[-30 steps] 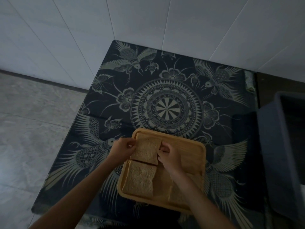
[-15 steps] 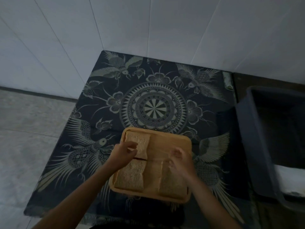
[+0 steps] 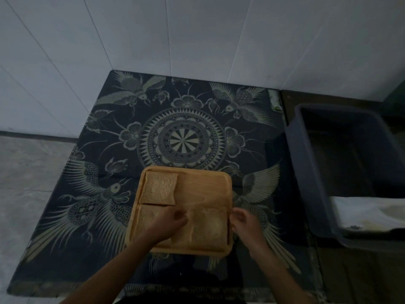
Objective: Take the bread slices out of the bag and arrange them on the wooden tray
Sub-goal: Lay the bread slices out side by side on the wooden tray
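Note:
The wooden tray [image 3: 206, 185] lies on the near half of the patterned table. One bread slice [image 3: 158, 187] rests flat in its far-left corner. A second slice [image 3: 148, 217] lies just below it, partly under my left wrist. The clear bread bag [image 3: 209, 227] with bread inside lies in the tray's near-right corner. My left hand [image 3: 169, 224] is over the tray's middle, fingers pinched at the bag's left edge. At the tray's right rim, beside the bag, is my right hand [image 3: 244, 222], fingers loosely curled and holding nothing that I can see.
A dark cloth with bird and mandala patterns [image 3: 182, 141] covers the table. A deep grey bin [image 3: 311, 172] stands at the right, something white [image 3: 368, 213] in its near end. White tiled wall behind, grey floor [image 3: 28, 183] to the left.
My left hand has left the far-left slice and moved toward me, to the bag's left edge. My right hand slid right, off the bag to the tray's rim.

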A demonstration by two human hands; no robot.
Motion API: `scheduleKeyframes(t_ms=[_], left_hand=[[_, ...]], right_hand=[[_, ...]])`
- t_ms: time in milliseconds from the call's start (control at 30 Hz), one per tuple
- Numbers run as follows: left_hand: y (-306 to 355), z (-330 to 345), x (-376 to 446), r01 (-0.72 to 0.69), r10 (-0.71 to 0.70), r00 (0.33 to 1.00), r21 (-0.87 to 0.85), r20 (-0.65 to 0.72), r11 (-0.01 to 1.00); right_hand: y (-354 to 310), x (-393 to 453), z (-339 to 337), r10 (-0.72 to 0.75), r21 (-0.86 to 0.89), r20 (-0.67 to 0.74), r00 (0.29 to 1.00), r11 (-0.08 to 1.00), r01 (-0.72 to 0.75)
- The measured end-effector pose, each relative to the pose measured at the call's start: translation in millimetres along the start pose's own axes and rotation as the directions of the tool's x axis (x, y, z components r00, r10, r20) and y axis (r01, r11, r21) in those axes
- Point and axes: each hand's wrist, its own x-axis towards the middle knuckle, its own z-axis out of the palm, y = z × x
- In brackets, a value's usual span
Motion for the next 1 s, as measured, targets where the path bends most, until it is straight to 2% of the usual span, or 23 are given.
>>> scheduleKeyframes(t_ms=[167,267,467,800,1000], left_hand=[[-0.6,18.6,-2.2,0.081,-0.080,0.996,-0.016,0.048,0.997],[1.1,27.8,-5.4,0.086,-0.082,0.995,-0.067,0.058,0.994],[3.3,43.6,-13.6,0.070,-0.073,0.997,-0.098,-0.021,0.993],[6.3,48.3,-20.8,0.063,-0.066,0.996,-0.051,-0.061,0.997],[6.7,49.1,-20.6,0.071,-0.082,0.991,-0.106,-0.104,0.992]], right_hand=[[10.1,-9.5,2.4,0.026,-0.072,0.085,0.996,0.997,-0.020],[12.5,-13.3,6.3,-0.020,-0.155,0.123,0.992,0.987,0.039],[12.1,-19.0,8.9,-0.085,-0.238,0.100,0.991,0.965,0.107],[15.4,-21.2,10.5,-0.082,-0.220,0.089,0.993,0.970,0.100],[20.0,-20.5,14.5,-0.024,-0.157,0.060,0.998,0.987,0.033]])
